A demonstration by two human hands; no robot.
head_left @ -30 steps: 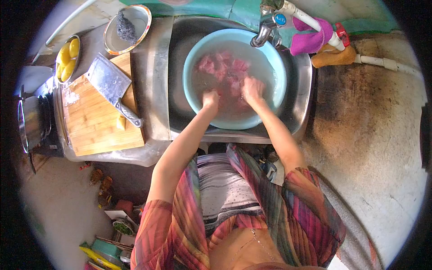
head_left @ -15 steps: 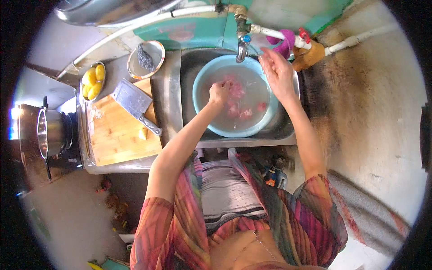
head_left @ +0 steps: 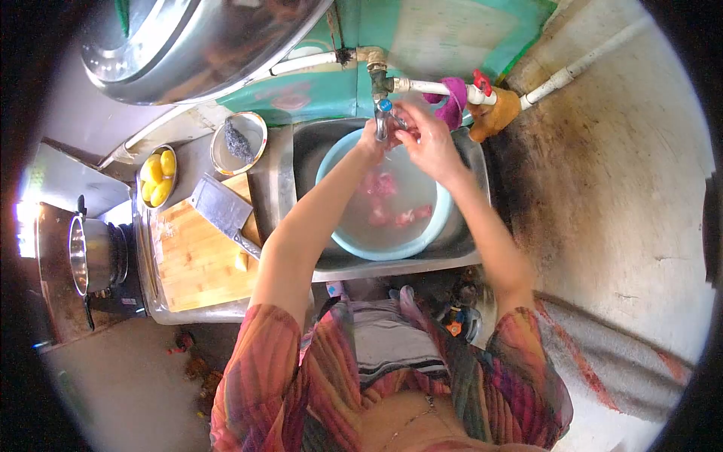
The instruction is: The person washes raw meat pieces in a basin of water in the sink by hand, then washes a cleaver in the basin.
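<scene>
Both my hands are up at the metal faucet (head_left: 382, 120) over the sink (head_left: 474, 162). My left hand (head_left: 374, 140) is at the left of the spout, its fingers partly hidden behind it. My right hand (head_left: 429, 143) is just right of the faucet with its fingers bent near the handle; whether they grip it is hard to tell. Below them, a light blue basin (head_left: 435, 233) of cloudy water stands in the sink. Pink pieces of meat (head_left: 380, 184) lie in the water, with more toward the lower right.
Left of the sink, a cleaver (head_left: 220, 205) lies on a wooden cutting board (head_left: 197, 264). Behind are a bowl with a grey scrubber (head_left: 238, 143) and a bowl of yellow potatoes (head_left: 157, 172). A pot (head_left: 94, 255) stands far left. Purple (head_left: 452, 103) and brown cloths (head_left: 495, 117) hang on the pipe.
My left hand has left the water and risen to the faucet. My right hand came out first and has moved left to the faucet. The view has tilted up, showing more wall and a large metal vessel.
</scene>
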